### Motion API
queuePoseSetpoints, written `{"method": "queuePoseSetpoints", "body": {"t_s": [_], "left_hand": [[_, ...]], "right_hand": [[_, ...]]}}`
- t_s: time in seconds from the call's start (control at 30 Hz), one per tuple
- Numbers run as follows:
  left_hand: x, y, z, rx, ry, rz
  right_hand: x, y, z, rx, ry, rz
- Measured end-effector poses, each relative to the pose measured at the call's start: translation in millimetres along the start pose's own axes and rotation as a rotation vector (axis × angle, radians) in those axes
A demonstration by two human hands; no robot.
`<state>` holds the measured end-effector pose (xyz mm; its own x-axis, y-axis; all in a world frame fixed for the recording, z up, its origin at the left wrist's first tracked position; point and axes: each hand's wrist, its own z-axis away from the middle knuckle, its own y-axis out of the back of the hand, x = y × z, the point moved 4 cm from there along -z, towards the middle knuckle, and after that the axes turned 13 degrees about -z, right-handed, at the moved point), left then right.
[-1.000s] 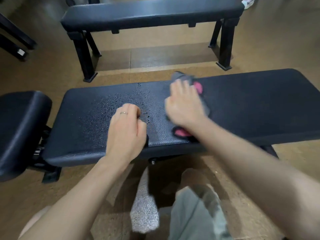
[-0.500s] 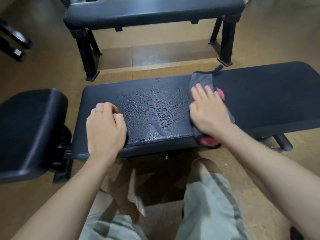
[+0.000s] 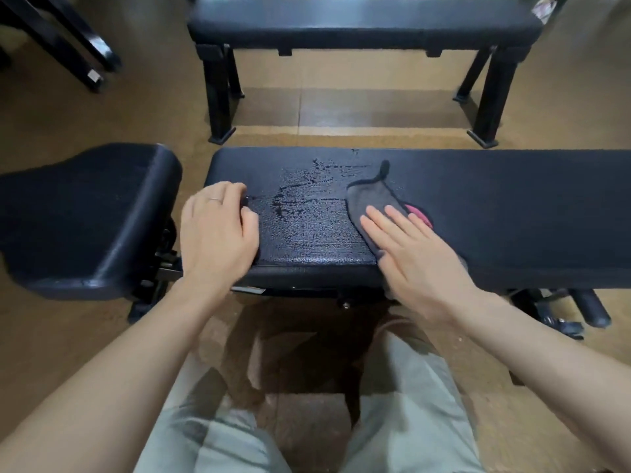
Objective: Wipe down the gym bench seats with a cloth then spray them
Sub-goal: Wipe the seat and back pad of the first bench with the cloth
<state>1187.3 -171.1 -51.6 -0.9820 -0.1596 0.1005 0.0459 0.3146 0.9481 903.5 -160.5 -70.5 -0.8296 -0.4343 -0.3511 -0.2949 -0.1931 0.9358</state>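
The long black bench pad (image 3: pixel 512 213) lies across the middle of the view, and a patch of wet droplets (image 3: pixel 307 216) covers its left part. A grey cloth with pink patches (image 3: pixel 372 199) lies on the pad at the right edge of the wet patch. My right hand (image 3: pixel 409 254) presses flat on the cloth with straight fingers. My left hand (image 3: pixel 218 230) rests on the pad's left end, fingers curled round a small black object (image 3: pixel 244 200) that is mostly hidden.
A separate black seat pad (image 3: pixel 85 216) sits to the left across a gap with metal hinges. A second black bench (image 3: pixel 362 22) stands behind on black legs. Dark equipment legs (image 3: pixel 85 63) stand at the top left. The floor is brown, and my knees are below.
My right hand slid the cloth to the right, then back left toward the wet patch, smearing the droplets. My left hand shifted to the pad's left end.
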Motion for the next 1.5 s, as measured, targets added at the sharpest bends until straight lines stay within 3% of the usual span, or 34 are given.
{"method": "queuePoseSetpoints", "body": {"t_s": [0.23,0.37,0.5,0.6,0.73,0.8,0.93,1.07,1.17,1.3,1.43,1.5], "left_hand": [[-4.1,-2.7,2.4,0.023,0.127,0.064],[-5.8,0.3,6.4,0.051,0.209,0.085],[-7.1,-1.8,4.7,0.035,0.182,0.091],[-8.6,-3.3,4.0,0.017,0.187,0.083],[-7.8,-3.0,4.5,0.037,0.172,0.113],[-6.9,-4.2,4.3,0.055,0.167,0.112],[-3.0,-5.6,3.9,0.059,0.154,0.108],[-4.4,-5.1,2.0,0.041,0.127,0.092],[-7.0,-5.6,0.6,0.018,0.146,0.096],[-8.5,-5.0,2.3,-0.007,0.148,0.105],[-6.3,-3.4,3.1,0.012,0.143,0.124],[-4.4,-3.4,2.8,0.020,0.146,0.124]], "right_hand": [[-96.2,-36.1,-62.4,-0.058,0.298,-0.013],[-112.4,-38.8,-129.9,-0.113,0.333,-0.008],[-105.8,-30.0,-191.3,-0.107,0.230,-0.017],[-56.6,-8.8,-205.8,-0.048,0.123,-0.048],[64.6,35.8,-188.2,0.068,-0.276,0.029],[77.8,41.8,-181.6,0.089,-0.355,0.042],[20.6,30.5,-206.9,0.117,-0.333,0.058],[-64.5,6.1,-243.8,0.069,-0.149,0.074],[-82.2,-1.2,-252.3,0.028,-0.040,0.012],[-7.0,20.3,-220.4,0.039,-0.139,-0.074],[115.2,63.2,-159.0,0.055,-0.415,0.068],[136.8,72.6,-141.0,0.099,-0.489,0.105]]}}
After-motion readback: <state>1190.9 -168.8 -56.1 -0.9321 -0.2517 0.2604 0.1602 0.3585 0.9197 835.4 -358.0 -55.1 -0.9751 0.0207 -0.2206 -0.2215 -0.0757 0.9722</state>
